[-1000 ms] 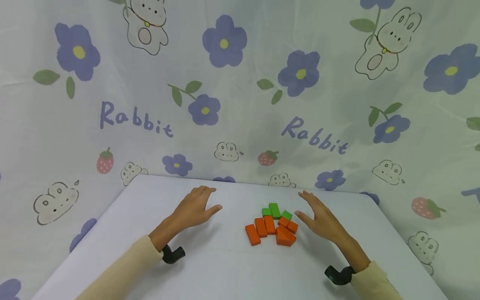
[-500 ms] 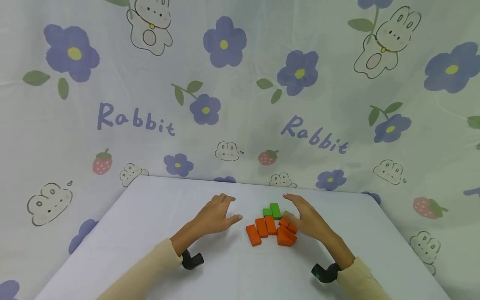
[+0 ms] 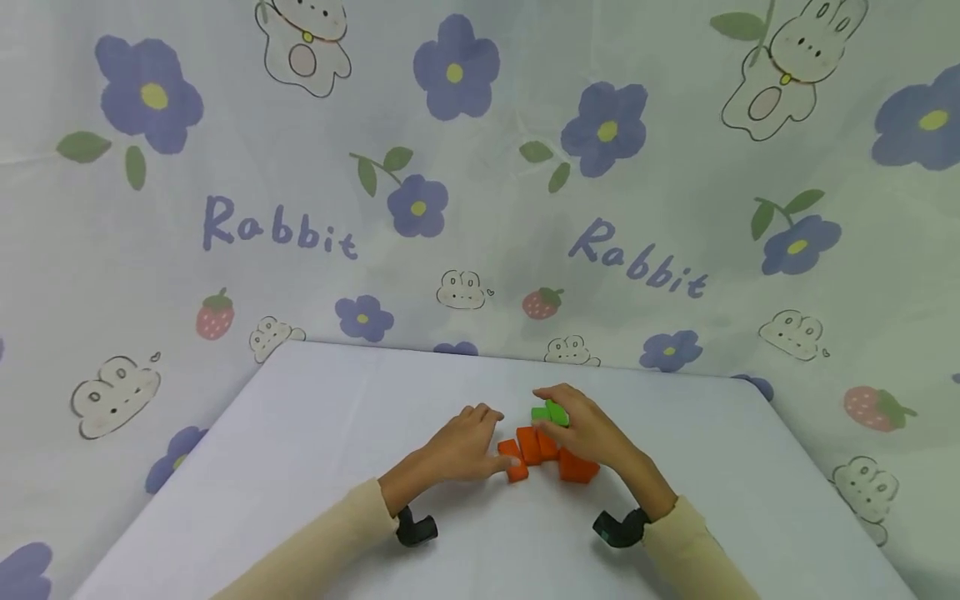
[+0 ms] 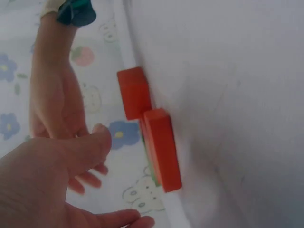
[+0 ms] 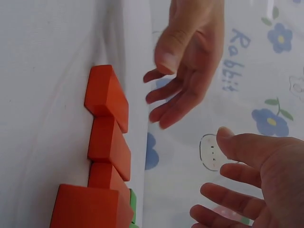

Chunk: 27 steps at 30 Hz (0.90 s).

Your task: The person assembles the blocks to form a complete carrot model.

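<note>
Several orange blocks [image 3: 529, 447] and green blocks [image 3: 540, 413] lie in a cluster on the white table [image 3: 480, 533]. My left hand [image 3: 461, 446] hovers at the cluster's left side, its thumb over the leftmost orange block [image 3: 517, 473]. Above the right side hovers my right hand [image 3: 588, 425], hiding some blocks. In the left wrist view, the left hand [image 4: 42, 175] has a gap between its thumb and the orange block [image 4: 162, 152]. The right wrist view likewise has the right hand [image 5: 266, 180] apart from the row of orange blocks [image 5: 109, 147]. Neither hand holds anything.
A fabric backdrop [image 3: 480, 150] printed with rabbits, flowers and strawberries hangs behind the table's far edge. Each wrist carries a black camera, such as the left wrist's camera [image 3: 417, 530] and the right wrist's camera [image 3: 619, 530].
Both hands have moved inward from the sides, the left one rightward and the right one leftward, to above the blocks. The blocks look unmoved; the view has shifted slightly.
</note>
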### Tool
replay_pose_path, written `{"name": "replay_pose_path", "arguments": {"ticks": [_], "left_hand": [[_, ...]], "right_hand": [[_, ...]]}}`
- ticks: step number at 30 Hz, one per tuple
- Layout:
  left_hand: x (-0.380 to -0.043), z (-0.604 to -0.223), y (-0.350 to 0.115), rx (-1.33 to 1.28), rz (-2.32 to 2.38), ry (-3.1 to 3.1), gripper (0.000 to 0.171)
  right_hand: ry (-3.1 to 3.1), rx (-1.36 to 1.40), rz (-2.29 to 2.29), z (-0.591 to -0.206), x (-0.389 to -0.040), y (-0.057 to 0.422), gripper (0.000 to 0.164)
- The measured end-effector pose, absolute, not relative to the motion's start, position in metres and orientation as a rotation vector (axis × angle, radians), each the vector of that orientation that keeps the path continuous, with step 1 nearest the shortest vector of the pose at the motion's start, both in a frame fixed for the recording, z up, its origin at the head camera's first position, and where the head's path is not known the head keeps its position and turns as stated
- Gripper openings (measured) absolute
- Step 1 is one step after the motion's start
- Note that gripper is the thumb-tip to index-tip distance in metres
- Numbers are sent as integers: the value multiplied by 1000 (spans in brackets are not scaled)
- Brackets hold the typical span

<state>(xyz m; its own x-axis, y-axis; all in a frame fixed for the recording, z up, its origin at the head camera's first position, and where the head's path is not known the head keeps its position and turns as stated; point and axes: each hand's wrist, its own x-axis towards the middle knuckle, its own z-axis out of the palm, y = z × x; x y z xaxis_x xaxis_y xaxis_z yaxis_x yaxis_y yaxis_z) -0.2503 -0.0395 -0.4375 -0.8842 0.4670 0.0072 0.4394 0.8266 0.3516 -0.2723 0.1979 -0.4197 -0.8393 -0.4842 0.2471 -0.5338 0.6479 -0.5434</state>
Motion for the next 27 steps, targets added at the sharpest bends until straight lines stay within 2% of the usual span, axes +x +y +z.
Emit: {"name": "replay_pose_path", "arguments": {"ticks": [10, 19, 27], "left_hand": [[-245, -450, -26, 813, 408, 2919, 92], [-240, -460, -25, 800, 547, 2918, 65], [-251, -444, -56, 754, 669, 2900, 62]], "right_hand": [[-2757, 943, 978, -418, -277, 194, 43], [-2905, 1052, 919, -426, -269, 197, 45], [-2946, 1081, 885, -427, -272, 195, 47]]}}
